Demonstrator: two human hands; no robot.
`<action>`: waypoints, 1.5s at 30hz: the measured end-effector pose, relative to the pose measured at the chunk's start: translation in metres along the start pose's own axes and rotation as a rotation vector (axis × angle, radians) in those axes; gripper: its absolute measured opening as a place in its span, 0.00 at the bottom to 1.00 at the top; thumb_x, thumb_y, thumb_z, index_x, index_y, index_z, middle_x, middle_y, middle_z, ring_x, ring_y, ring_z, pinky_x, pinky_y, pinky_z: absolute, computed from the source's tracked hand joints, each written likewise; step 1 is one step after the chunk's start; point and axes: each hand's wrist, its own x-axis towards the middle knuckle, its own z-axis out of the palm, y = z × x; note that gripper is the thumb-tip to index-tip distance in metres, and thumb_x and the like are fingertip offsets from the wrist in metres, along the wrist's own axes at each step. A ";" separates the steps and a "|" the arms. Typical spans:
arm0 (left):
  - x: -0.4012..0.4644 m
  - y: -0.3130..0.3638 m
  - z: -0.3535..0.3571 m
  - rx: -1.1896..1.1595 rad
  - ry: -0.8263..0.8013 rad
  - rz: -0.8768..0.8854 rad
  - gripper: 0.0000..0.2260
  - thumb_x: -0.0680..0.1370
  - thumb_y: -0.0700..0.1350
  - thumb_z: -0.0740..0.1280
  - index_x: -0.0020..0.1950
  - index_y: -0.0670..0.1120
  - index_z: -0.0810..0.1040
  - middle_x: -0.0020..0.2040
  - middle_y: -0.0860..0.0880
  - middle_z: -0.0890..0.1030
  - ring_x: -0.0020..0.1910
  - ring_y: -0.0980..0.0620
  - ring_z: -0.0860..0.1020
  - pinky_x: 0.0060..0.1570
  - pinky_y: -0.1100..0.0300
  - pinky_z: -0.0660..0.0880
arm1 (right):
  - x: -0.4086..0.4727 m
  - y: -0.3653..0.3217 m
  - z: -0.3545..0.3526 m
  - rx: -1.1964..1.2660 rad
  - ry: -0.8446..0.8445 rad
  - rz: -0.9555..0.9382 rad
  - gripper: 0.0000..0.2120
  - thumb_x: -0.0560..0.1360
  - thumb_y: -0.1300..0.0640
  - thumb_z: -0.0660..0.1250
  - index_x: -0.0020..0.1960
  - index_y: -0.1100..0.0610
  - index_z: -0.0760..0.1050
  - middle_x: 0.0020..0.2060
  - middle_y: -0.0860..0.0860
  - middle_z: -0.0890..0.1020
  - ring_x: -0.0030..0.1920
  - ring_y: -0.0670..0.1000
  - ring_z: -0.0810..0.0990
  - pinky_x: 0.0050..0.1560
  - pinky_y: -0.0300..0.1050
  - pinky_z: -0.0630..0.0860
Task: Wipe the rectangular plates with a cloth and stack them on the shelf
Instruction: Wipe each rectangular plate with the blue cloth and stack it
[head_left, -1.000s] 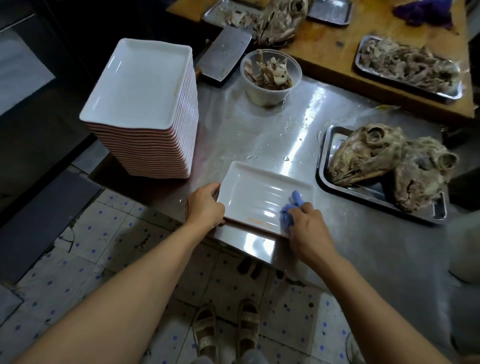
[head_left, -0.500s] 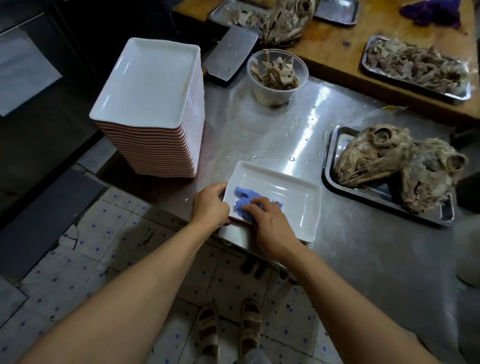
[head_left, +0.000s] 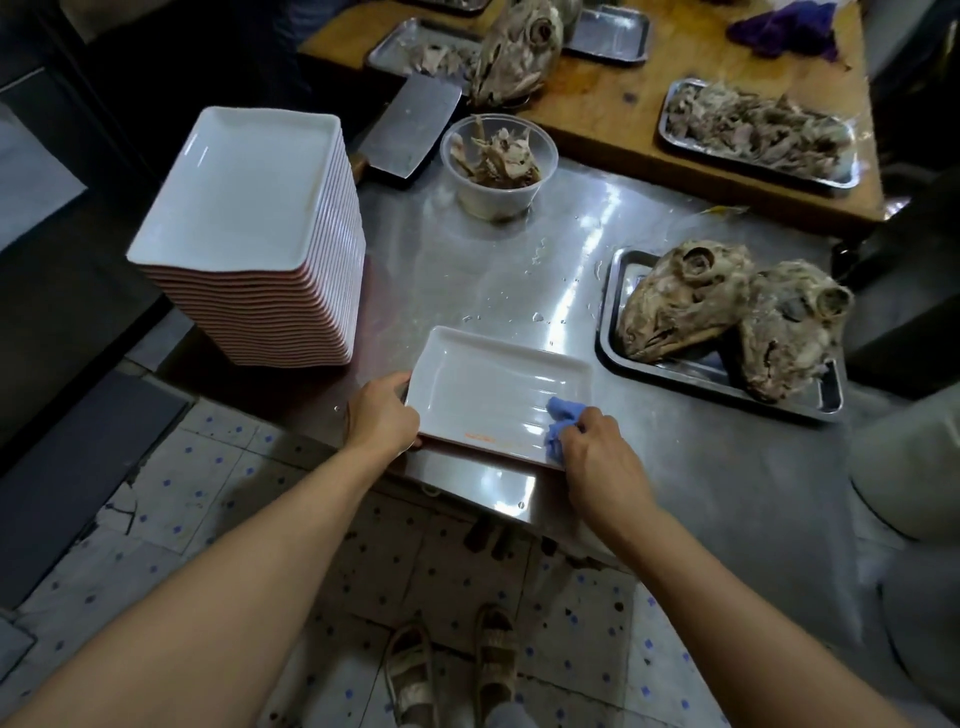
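Left hand (head_left: 382, 413) grips the plate's (head_left: 483, 384) left edge; right hand (head_left: 605, 457) pinches cloth (head_left: 560, 423) at its right corner.

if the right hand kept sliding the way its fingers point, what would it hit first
The right hand points up-left across the white plate, so past the blue cloth it holds, likely the plate's far rim first, though depth is unclear.

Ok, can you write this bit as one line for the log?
step: wiping | left hand: holds plate edge | right hand: rubs blue cloth inside | stack: beside
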 end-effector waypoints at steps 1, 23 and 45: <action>-0.002 0.003 -0.002 0.039 0.000 -0.010 0.20 0.72 0.33 0.61 0.58 0.52 0.80 0.39 0.52 0.80 0.29 0.52 0.82 0.28 0.63 0.77 | 0.000 0.001 -0.002 0.017 -0.003 -0.002 0.17 0.75 0.63 0.57 0.59 0.52 0.75 0.49 0.49 0.79 0.46 0.48 0.78 0.55 0.49 0.72; -0.037 0.019 0.052 0.811 -0.188 0.670 0.30 0.76 0.37 0.64 0.74 0.56 0.59 0.77 0.52 0.56 0.76 0.53 0.54 0.71 0.51 0.50 | 0.009 0.029 -0.045 0.429 0.270 0.297 0.10 0.75 0.65 0.64 0.52 0.59 0.81 0.47 0.56 0.82 0.47 0.54 0.80 0.44 0.40 0.72; -0.054 0.099 -0.068 -0.270 -0.044 0.581 0.09 0.76 0.37 0.66 0.50 0.50 0.76 0.41 0.53 0.80 0.41 0.54 0.79 0.45 0.59 0.75 | 0.018 -0.050 -0.117 0.481 0.583 0.051 0.12 0.71 0.63 0.70 0.54 0.59 0.79 0.50 0.55 0.76 0.49 0.51 0.74 0.51 0.45 0.71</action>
